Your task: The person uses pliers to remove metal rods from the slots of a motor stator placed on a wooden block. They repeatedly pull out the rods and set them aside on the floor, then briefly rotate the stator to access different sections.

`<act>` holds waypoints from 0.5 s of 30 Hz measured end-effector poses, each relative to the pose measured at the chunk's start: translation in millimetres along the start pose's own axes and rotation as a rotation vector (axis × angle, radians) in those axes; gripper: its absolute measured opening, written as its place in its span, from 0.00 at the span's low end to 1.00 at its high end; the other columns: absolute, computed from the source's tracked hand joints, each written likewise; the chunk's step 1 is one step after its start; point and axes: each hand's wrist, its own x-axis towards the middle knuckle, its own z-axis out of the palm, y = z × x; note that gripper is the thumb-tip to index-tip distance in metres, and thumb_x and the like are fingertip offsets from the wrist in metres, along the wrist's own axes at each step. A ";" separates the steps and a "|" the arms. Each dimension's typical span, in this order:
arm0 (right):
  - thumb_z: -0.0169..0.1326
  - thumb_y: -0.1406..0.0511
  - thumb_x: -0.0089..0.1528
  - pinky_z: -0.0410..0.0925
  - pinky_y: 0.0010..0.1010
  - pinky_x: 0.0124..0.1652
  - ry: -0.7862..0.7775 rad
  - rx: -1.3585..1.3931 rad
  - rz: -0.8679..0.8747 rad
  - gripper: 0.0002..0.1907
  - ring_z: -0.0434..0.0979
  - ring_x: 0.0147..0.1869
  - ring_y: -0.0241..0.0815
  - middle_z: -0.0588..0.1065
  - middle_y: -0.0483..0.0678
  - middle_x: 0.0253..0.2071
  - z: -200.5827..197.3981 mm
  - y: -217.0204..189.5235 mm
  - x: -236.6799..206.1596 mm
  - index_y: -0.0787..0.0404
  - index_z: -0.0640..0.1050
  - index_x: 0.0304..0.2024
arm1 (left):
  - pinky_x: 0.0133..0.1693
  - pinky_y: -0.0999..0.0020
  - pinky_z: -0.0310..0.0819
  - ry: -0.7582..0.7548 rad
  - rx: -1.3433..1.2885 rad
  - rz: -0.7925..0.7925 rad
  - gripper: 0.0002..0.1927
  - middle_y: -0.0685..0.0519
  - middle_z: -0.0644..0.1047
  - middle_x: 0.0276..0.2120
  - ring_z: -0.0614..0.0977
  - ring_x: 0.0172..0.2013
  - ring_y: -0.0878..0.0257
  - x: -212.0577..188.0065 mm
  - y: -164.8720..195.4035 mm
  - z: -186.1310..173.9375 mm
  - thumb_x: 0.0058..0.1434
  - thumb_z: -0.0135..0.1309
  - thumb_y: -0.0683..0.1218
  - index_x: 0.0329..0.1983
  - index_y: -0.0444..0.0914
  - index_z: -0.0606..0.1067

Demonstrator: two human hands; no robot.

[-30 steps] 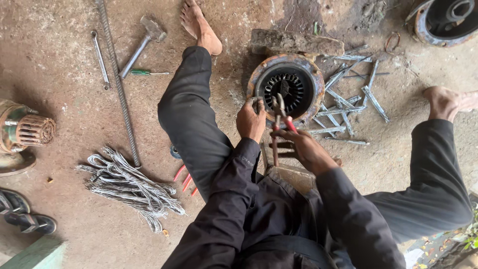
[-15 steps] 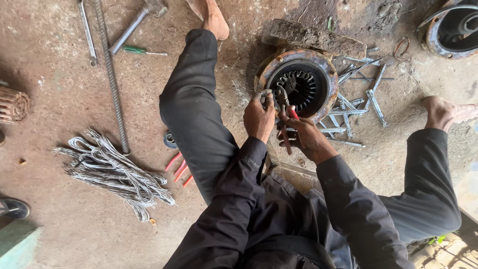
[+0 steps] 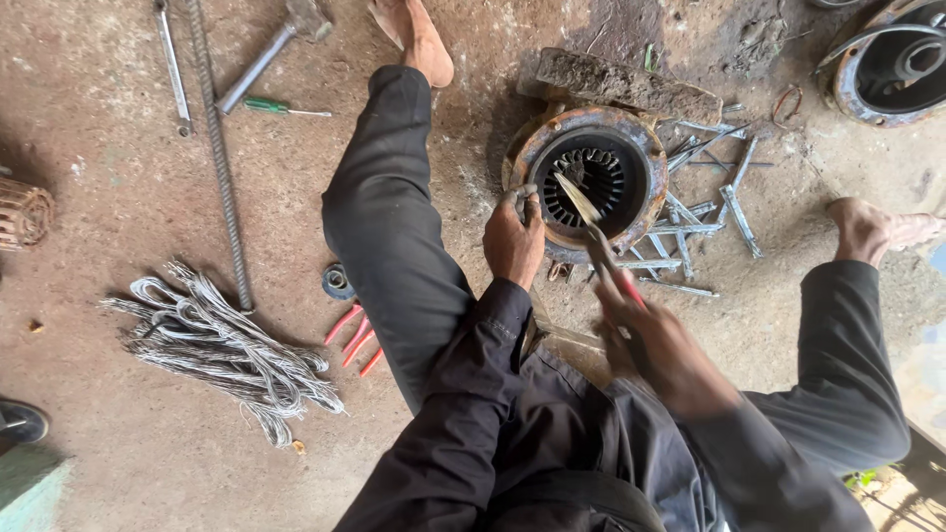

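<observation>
A rusty round motor housing (image 3: 645,148) with slotted metal teeth inside lies on the dirt floor between my legs. My left hand (image 3: 512,236) grips its near rim. My right hand (image 3: 655,345) is closed on red-handled pliers (image 3: 603,254), blurred by motion. The pliers' jaws hold a thin pale strip (image 3: 574,197) that reaches over the housing's opening. Both arms are in dark sleeves.
Flat metal strips (image 3: 700,222) lie scattered right of the housing. A bundle of removed wire coils (image 3: 222,340) lies at left. A ribbed steel bar (image 3: 219,148), hammer (image 3: 266,54), green screwdriver (image 3: 281,106), red-handled tool (image 3: 353,337) and second housing (image 3: 892,64) lie around.
My right hand has pulled back toward me with the pliers, drawing the thin strip out of the housing. The left hand stays on the rim. The view has shifted slightly.
</observation>
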 end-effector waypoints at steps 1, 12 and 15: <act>0.46 0.49 0.69 0.62 0.25 0.19 -0.019 0.141 0.021 0.24 0.64 0.21 0.32 0.70 0.46 0.28 -6.7 12.8 -15.9 0.63 0.76 0.48 | 0.47 0.63 0.79 0.007 -0.010 0.027 0.16 0.48 0.82 0.49 0.84 0.48 0.57 -0.1 -0.6 1.9 0.70 0.50 0.53 0.52 0.41 0.78; 0.55 0.56 0.65 0.66 0.46 0.58 0.265 0.306 0.219 0.29 0.72 0.58 0.56 0.74 0.61 0.56 -132.5 189.5 -96.0 0.60 0.75 0.66 | 0.49 0.60 0.79 0.032 0.081 0.130 0.13 0.47 0.84 0.49 0.85 0.48 0.54 -9.1 -6.3 17.9 0.68 0.53 0.50 0.50 0.41 0.80; 0.53 0.52 0.63 0.59 0.35 0.65 0.181 0.004 -0.008 0.30 0.75 0.66 0.44 0.77 0.58 0.59 -144.4 216.9 -65.4 0.61 0.80 0.62 | 0.48 0.62 0.81 0.007 0.090 0.110 0.12 0.50 0.84 0.48 0.86 0.47 0.57 -10.8 -6.2 24.5 0.68 0.53 0.51 0.49 0.43 0.80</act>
